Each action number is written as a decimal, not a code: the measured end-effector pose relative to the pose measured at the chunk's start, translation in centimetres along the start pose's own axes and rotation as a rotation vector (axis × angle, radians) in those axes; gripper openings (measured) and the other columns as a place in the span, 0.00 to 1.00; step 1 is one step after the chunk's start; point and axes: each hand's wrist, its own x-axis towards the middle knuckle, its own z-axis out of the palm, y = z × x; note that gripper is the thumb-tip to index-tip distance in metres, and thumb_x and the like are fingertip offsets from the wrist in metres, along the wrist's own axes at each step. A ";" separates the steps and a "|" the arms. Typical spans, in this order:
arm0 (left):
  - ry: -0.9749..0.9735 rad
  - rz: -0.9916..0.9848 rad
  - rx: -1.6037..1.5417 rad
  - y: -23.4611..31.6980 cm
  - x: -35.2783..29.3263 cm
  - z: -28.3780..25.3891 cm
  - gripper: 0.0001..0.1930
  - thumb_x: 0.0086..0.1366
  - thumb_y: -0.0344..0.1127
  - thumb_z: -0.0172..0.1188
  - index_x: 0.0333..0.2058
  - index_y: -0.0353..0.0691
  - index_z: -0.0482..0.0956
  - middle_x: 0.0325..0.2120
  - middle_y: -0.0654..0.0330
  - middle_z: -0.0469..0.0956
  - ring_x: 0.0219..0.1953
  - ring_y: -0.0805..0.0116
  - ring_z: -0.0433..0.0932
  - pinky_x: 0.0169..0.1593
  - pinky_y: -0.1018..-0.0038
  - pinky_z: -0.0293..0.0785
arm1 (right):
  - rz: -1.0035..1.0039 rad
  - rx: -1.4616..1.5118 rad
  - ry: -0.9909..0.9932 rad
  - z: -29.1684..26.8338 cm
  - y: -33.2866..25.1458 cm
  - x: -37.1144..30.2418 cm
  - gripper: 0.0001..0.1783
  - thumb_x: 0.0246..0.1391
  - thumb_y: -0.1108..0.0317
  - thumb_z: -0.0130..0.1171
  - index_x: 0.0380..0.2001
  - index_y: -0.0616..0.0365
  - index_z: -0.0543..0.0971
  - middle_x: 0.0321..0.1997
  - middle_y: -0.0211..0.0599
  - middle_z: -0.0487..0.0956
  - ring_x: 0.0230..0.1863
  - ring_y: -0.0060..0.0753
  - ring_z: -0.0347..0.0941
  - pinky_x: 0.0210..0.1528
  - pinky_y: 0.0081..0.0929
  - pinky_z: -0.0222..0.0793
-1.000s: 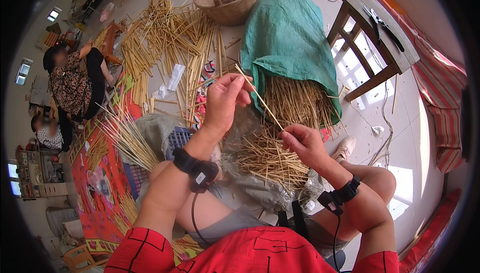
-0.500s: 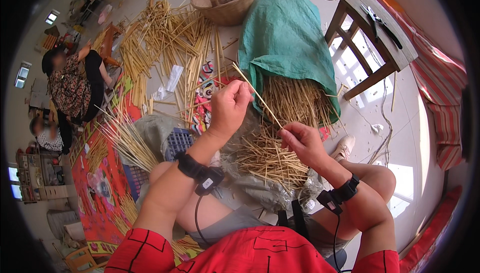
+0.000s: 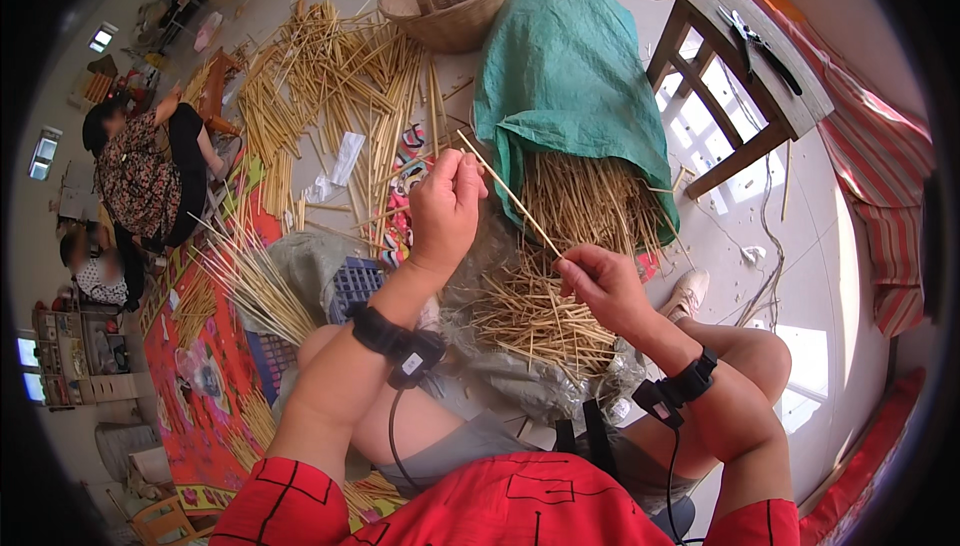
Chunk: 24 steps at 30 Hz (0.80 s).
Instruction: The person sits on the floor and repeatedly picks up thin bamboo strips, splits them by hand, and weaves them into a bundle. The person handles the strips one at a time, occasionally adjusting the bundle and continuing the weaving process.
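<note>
A thin pale straw stalk point(image 3: 515, 202) slants across the space between my hands. My right hand point(image 3: 605, 284) pinches its lower end between thumb and fingertips. My left hand point(image 3: 447, 214) is closed, thumb against fingers, just left of the stalk's upper part. Whatever its fingers hold, if anything, is too small or hidden to make out. Below the hands lies a loose heap of short straw pieces point(image 3: 545, 321) on clear plastic. Just beyond, more straw point(image 3: 590, 201) spills from the mouth of a green woven sack point(image 3: 565, 66).
A wicker basket point(image 3: 450, 6) stands behind the sack. Piles of cut stalks point(image 3: 320, 71) cover the floor at far left. Beside my left knee, long stalks point(image 3: 255, 281) lean by a blue plastic crate point(image 3: 358, 286). Pliers point(image 3: 740, 31) rest on a wooden stool point(image 3: 770, 86). Another person point(image 3: 150, 171) sits at left.
My left hand has shifted slightly left and a gap now shows between its fingers and the stalk. The stalk's upper end has tilted a little left. My right hand has barely moved.
</note>
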 end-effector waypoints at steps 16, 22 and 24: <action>-0.802 0.282 -0.084 2.2 -6.9 2.8 0.04 0.53 0.31 0.58 0.24 0.41 0.72 0.19 0.56 0.74 0.23 0.55 0.76 0.26 0.65 0.72 | 0.003 0.122 0.137 -0.6 0.7 0.7 0.07 0.60 0.70 0.55 0.35 0.63 0.76 0.21 0.26 0.75 0.23 0.13 0.68 0.24 0.15 0.65; -1.011 0.174 -0.230 2.8 -8.5 3.2 0.04 0.53 0.32 0.58 0.24 0.40 0.73 0.18 0.54 0.74 0.23 0.54 0.76 0.27 0.64 0.72 | 0.002 0.098 0.146 -0.5 0.4 0.6 0.07 0.59 0.70 0.56 0.35 0.63 0.76 0.21 0.25 0.75 0.23 0.13 0.67 0.24 0.15 0.64; -1.060 0.134 -0.283 3.6 -8.5 2.8 0.04 0.55 0.31 0.58 0.25 0.39 0.73 0.18 0.53 0.74 0.23 0.52 0.76 0.28 0.63 0.71 | 0.009 0.130 0.149 -0.4 0.2 0.6 0.07 0.59 0.70 0.56 0.36 0.63 0.76 0.21 0.25 0.75 0.22 0.12 0.67 0.24 0.15 0.64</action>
